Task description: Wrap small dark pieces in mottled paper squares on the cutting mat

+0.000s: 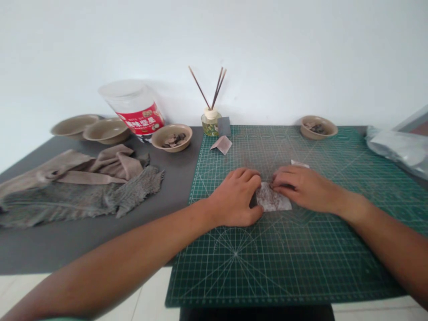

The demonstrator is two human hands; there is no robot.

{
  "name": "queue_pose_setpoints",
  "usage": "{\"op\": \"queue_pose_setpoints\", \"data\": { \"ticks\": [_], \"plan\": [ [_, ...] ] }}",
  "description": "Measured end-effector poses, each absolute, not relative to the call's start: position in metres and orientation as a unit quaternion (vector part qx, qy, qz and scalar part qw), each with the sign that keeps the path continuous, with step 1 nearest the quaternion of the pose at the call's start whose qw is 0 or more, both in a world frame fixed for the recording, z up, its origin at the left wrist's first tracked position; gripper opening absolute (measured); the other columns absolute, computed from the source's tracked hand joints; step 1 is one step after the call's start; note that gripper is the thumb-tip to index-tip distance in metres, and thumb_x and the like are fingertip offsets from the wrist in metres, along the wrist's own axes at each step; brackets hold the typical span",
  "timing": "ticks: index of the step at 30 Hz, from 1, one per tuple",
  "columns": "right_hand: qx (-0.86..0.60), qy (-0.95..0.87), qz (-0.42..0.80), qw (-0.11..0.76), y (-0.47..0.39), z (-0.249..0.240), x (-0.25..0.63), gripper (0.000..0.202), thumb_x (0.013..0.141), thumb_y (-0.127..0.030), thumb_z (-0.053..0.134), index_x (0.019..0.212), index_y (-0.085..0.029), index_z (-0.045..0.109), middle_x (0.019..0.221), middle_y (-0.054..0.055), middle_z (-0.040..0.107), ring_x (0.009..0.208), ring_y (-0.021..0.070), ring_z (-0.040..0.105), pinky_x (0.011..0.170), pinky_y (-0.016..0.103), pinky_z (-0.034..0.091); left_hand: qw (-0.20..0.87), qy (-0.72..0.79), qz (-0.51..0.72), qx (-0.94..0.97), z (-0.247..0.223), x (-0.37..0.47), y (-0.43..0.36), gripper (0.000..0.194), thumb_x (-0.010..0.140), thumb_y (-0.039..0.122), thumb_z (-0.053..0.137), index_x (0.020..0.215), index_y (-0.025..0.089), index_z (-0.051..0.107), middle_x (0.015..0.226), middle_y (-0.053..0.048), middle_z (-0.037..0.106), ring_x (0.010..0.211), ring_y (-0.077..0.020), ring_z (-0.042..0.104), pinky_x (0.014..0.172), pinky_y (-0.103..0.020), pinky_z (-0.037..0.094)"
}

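A small white-grey mottled sheet [274, 199], paper or cloth, lies on the green cutting mat [240, 276]. My left hand [236, 198] holds its left end, thumb at the near corner and fingers at the far one. Over its upper right part, my right hand [299, 185] is closed in a pinch; whatever is between those fingertips is too small to make out. Just beyond the right hand, a small pale scrap [300, 164] shows partly. Farther back on the mat are a folded pinkish-grey piece [222, 145] and a dark grey square [224, 126].
A reed diffuser [210, 122] stands by the wall. Bowls of small chips [172, 138] [318, 127] sit left and right. Two more bowls [75, 126] [107, 131], a plastic tub [137, 107] and a crumpled cloth [76, 191] are left. A clear plastic bag [397, 149] lies right.
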State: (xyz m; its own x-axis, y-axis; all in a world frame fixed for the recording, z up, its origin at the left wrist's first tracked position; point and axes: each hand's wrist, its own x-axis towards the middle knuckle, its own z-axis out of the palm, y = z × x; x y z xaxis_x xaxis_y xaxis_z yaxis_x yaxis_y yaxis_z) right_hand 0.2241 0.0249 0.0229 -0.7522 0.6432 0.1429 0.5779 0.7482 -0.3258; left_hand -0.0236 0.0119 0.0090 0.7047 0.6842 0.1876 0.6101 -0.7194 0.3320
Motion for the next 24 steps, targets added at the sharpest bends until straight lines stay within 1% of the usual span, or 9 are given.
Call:
{"op": "queue_pose_setpoints", "data": {
  "ticks": [2, 4, 8, 10, 15, 18, 21, 24],
  "plan": [
    [-0.308, -0.929, 0.18, 0.098, 0.024, 0.026, 0.227, 0.014, 0.098, -0.019, 0.058, 0.092, -0.021, 0.071, 0.098, 0.005, 0.072, 0.089, 0.0211, 0.067, 0.082, 0.037, 0.051, 0.124, 0.353, 0.149, 0.915, 0.009, -0.023, 0.012, 0.037, 0.082, 0.041, 0.066, 0.109, 0.018, 0.055, 0.139, -0.014, 0.056, 0.131, -0.0338, 0.049, 0.113, -0.052, 0.041],
    [-0.282, -0.932, 0.211, 0.088, 0.021, 0.026, 0.225, 0.014, 0.098, -0.019, 0.057, 0.095, -0.022, 0.071, 0.1, 0.004, 0.072, 0.09, 0.0201, 0.067, 0.083, 0.036, 0.051, 0.123, 0.354, 0.147, 0.915, 0.01, -0.023, 0.012, 0.036, 0.082, 0.041, 0.065, 0.107, 0.018, 0.055, 0.138, -0.014, 0.057, 0.13, -0.0338, 0.05, 0.112, -0.052, 0.042],
    [-0.321, -0.927, 0.148, 0.125, 0.023, 0.019, 0.217, 0.017, 0.101, -0.02, 0.053, 0.099, -0.021, 0.07, 0.104, 0.008, 0.071, 0.095, 0.0233, 0.067, 0.086, 0.04, 0.051, 0.123, 0.355, 0.145, 0.915, 0.01, -0.022, 0.012, 0.036, 0.081, 0.04, 0.066, 0.107, 0.018, 0.054, 0.137, -0.014, 0.057, 0.13, -0.0339, 0.049, 0.113, -0.052, 0.041],
    [-0.338, -0.924, 0.131, 0.12, 0.027, 0.019, 0.218, 0.017, 0.101, -0.02, 0.053, 0.097, -0.02, 0.069, 0.106, 0.008, 0.07, 0.094, 0.0235, 0.067, 0.085, 0.04, 0.051, 0.125, 0.356, 0.144, 0.915, 0.01, -0.022, 0.012, 0.036, 0.081, 0.039, 0.065, 0.108, 0.018, 0.054, 0.138, -0.014, 0.057, 0.13, -0.0339, 0.049, 0.113, -0.052, 0.041],
    [-0.287, -0.925, 0.234, 0.084, 0.017, 0.026, 0.223, 0.013, 0.101, -0.022, 0.055, 0.094, -0.021, 0.066, 0.101, 0.004, 0.068, 0.087, 0.0175, 0.067, 0.079, 0.032, 0.051, 0.138, 0.358, 0.15, 0.911, 0.011, -0.023, 0.013, 0.037, 0.08, 0.041, 0.066, 0.108, 0.019, 0.055, 0.138, -0.013, 0.057, 0.131, -0.0341, 0.05, 0.112, -0.052, 0.042],
    [-0.264, -0.926, 0.254, 0.089, 0.01, 0.023, 0.219, 0.014, 0.102, -0.021, 0.054, 0.098, -0.021, 0.067, 0.101, 0.003, 0.069, 0.089, 0.017, 0.067, 0.081, 0.031, 0.051, 0.148, 0.356, 0.145, 0.911, 0.011, -0.024, 0.015, 0.037, 0.079, 0.037, 0.067, 0.109, 0.019, 0.056, 0.14, -0.013, 0.057, 0.13, -0.0339, 0.051, 0.111, -0.052, 0.043],
    [-0.262, -0.933, 0.224, 0.103, 0.014, 0.017, 0.216, 0.016, 0.103, -0.021, 0.052, 0.1, -0.021, 0.068, 0.106, 0.006, 0.071, 0.094, 0.0199, 0.069, 0.084, 0.035, 0.052, 0.154, 0.355, 0.143, 0.911, 0.011, -0.025, 0.017, 0.037, 0.078, 0.036, 0.067, 0.109, 0.019, 0.057, 0.141, -0.013, 0.056, 0.131, -0.0344, 0.05, 0.112, -0.052, 0.043],
    [-0.306, -0.934, 0.141, 0.117, 0.024, 0.016, 0.219, 0.018, 0.102, -0.021, 0.051, 0.099, -0.02, 0.069, 0.108, 0.009, 0.071, 0.094, 0.0238, 0.069, 0.083, 0.039, 0.052, 0.157, 0.354, 0.148, 0.91, 0.011, -0.026, 0.017, 0.039, 0.078, 0.036, 0.068, 0.112, 0.019, 0.057, 0.141, -0.013, 0.056, 0.133, -0.0342, 0.049, 0.114, -0.052, 0.041]
  ]
}}
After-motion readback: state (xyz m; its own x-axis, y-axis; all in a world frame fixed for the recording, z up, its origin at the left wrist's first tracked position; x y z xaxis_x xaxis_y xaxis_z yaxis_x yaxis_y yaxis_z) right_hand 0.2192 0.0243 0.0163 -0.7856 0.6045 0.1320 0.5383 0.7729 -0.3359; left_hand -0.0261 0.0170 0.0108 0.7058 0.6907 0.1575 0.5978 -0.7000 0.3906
